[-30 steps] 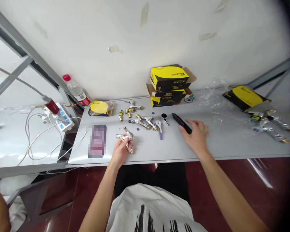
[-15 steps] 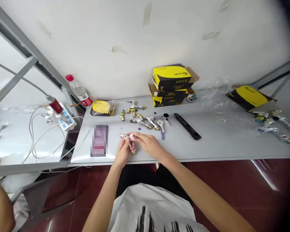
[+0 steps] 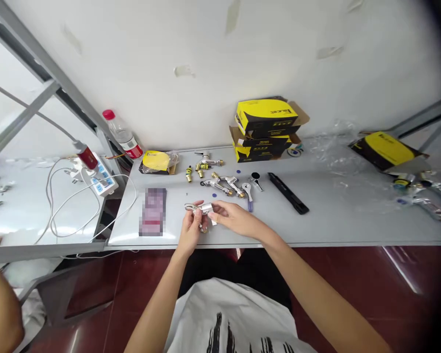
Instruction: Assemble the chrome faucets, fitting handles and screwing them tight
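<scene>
My left hand (image 3: 191, 229) is closed round a chrome faucet (image 3: 191, 208) just above the table's front edge. Its curved end points left. My right hand (image 3: 230, 216) pinches a shiny, flat-sided metal part (image 3: 207, 208) at the faucet's right side; I cannot tell whether this part is fixed on. My fingers hide some of the faucet. Behind my hands lie more chrome faucets (image 3: 232, 185) with brass ends, a faucet handle (image 3: 247, 188), a screwdriver with a clear blue grip (image 3: 250, 204) and a small brass-and-black cartridge (image 3: 189, 173).
Yellow-and-black boxes (image 3: 266, 115) are stacked by the wall. A black utility knife (image 3: 287, 193) lies to the right. Further right are another box (image 3: 387, 149) and clear plastic wrap. On the left are a bottle (image 3: 127, 139), a power strip (image 3: 105, 177) with loose cables and another person's arm (image 3: 2, 304).
The flat-sided metal part now shows between my hands at the faucet's right side. My right hand has shifted slightly right and down. The view has moved a little.
</scene>
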Demonstrator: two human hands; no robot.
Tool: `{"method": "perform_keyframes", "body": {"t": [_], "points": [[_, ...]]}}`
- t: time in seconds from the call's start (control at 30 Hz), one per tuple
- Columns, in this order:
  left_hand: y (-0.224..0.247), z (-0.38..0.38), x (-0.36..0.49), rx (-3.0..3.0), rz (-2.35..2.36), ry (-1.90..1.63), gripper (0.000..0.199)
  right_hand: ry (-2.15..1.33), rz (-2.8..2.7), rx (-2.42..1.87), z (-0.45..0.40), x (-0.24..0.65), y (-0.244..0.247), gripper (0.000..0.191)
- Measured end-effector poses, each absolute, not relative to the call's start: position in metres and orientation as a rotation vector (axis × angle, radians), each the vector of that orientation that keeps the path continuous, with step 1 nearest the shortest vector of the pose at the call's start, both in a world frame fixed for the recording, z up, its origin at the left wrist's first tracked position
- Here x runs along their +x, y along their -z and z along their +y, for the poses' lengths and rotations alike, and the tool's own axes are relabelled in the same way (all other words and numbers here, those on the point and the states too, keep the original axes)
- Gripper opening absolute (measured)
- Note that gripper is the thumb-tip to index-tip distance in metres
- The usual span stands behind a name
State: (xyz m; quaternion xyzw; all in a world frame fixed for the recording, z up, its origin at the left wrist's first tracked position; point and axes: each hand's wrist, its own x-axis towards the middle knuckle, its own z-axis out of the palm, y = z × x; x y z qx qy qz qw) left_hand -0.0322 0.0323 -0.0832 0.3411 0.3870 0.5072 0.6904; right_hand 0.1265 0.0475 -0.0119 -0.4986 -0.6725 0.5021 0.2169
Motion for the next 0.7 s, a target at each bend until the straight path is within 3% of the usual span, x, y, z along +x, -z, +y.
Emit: {"method": "perform_keyframes", "body": {"t": [0.2,0.33,0.4,0.5,0.6,0.7], "points": [[0.083,0.038,-0.035,0.612,0.673,-1.048,0.054,-0.781,-2.093,-1.241,0.047,0.119,0.015,0.023],[0.083,0.042,-0.034,0.586,0.679,-1.081,0.051,-0.575,-2.056,-1.201,0.054,0.118,0.012,0.028],[0.083,0.041,-0.033,0.606,0.741,-1.135,0.053,-0.650,-1.913,-1.439,0.057,0.119,0.017,0.023],[0.083,0.037,-0.031,0.723,0.808,-1.117,0.056,-0.962,-1.809,-1.630,0.057,0.123,0.024,0.052],[0.084,0.037,-0.030,0.714,0.820,-1.122,0.058,-1.090,-1.855,-1.377,0.054,0.129,0.018,0.040],[0.084,0.040,-0.030,0.623,0.806,-1.161,0.056,-1.141,-1.873,-1.118,0.053,0.134,0.005,0.065]]}}
